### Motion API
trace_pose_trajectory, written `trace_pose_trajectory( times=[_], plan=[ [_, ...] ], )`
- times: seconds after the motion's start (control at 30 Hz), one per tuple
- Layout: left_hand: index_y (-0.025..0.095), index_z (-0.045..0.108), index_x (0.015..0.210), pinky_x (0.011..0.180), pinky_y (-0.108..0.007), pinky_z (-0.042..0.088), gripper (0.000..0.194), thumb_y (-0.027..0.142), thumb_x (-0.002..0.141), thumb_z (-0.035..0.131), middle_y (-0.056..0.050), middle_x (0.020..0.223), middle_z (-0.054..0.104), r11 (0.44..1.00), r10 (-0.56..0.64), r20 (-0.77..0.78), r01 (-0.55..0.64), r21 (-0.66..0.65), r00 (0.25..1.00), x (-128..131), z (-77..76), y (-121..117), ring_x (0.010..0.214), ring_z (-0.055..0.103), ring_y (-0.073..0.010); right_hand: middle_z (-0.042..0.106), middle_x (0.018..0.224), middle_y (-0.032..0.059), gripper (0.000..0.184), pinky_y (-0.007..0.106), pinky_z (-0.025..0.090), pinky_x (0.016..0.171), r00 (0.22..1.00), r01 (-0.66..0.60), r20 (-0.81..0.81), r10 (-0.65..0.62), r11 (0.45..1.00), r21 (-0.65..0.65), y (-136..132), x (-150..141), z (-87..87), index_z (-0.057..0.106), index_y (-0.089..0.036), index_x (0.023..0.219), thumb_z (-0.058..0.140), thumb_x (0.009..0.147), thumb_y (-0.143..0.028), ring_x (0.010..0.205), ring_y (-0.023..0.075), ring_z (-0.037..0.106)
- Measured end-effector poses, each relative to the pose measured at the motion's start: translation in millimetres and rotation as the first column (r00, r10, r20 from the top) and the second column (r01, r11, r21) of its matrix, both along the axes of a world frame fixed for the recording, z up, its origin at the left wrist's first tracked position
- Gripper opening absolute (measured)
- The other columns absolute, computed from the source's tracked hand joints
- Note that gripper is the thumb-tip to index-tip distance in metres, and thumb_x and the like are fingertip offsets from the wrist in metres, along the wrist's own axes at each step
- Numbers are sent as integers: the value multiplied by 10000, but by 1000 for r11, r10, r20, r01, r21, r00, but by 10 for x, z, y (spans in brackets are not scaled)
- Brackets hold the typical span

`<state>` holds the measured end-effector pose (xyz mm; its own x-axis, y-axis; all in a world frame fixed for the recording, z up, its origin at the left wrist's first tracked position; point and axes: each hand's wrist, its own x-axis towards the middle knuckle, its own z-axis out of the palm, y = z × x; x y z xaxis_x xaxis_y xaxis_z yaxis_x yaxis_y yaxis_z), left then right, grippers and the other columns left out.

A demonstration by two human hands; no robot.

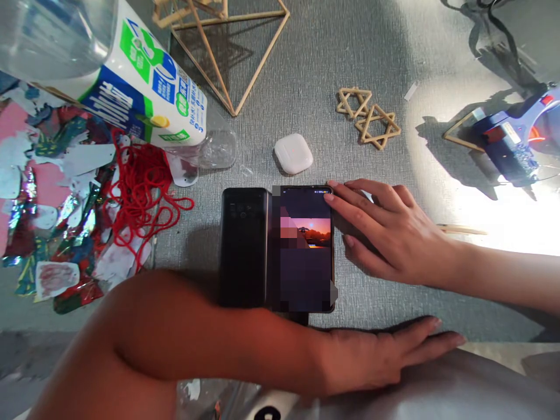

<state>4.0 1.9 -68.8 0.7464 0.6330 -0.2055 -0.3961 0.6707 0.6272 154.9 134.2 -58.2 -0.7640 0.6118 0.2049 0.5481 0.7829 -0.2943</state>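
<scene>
A phone lies on the grey textured table with a small sunset-coloured picture on its lit screen; part of it is blurred into blocks. My right hand rests flat beside it, fingers stretched out and fingertips touching its upper right edge. Close against the phone's left side is a dark, slim rectangular device. Below both, my left forearm crosses the view. My left hand lies at the table's near edge, fingers extended to the right, with nothing visible in it. Just above the phone sits a white earbud case.
On the left are a large labelled plastic bottle on its side, tangled red yarn and scattered scraps. Stick frames stand at the back. Two wooden stars lie right of centre, near a blue glue gun.
</scene>
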Motion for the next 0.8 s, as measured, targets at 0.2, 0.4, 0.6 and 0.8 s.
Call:
trace_pose_trajectory(
  times=[0.2,0.4,0.6,0.8],
  plan=[
    [382,844,751,1345,-273,233,510,47,672,468,109,1369,800,775,-101,259,239,-586,961,16,-7,4,1674,274,-37,540,1712,166,757,552,501,1037,1000,0,-6,0,1000,-6,1,-4,8,271,-161,1763,527,1061,-282,1479,392,539],
    [437,833,779,1438,-378,91,467,66,630,594,117,1335,813,804,-54,259,196,-561,964,-21,52,4,1681,342,-109,529,1723,153,726,534,489,1056,1000,2,-3,-2,1000,-12,2,0,5,317,-152,1745,526,1063,-283,1490,376,535],
    [348,746,549,1137,-343,615,380,84,673,503,12,1378,795,-9,391,256,282,-959,884,-21,94,-22,1625,492,-206,543,1713,151,676,519,490,1054,1000,1,-2,-1,1000,12,0,-2,3,378,-121,1711,520,1071,-288,1484,363,542],
    [458,749,569,1007,-474,664,117,391,636,679,95,1291,823,-220,604,-317,-229,-948,731,145,-89,-271,1459,646,-265,538,1716,151,721,537,493,1051,1000,2,-2,-2,1000,-5,-1,4,5,314,-150,1746,520,1069,-288,1486,374,542]
  ],
)
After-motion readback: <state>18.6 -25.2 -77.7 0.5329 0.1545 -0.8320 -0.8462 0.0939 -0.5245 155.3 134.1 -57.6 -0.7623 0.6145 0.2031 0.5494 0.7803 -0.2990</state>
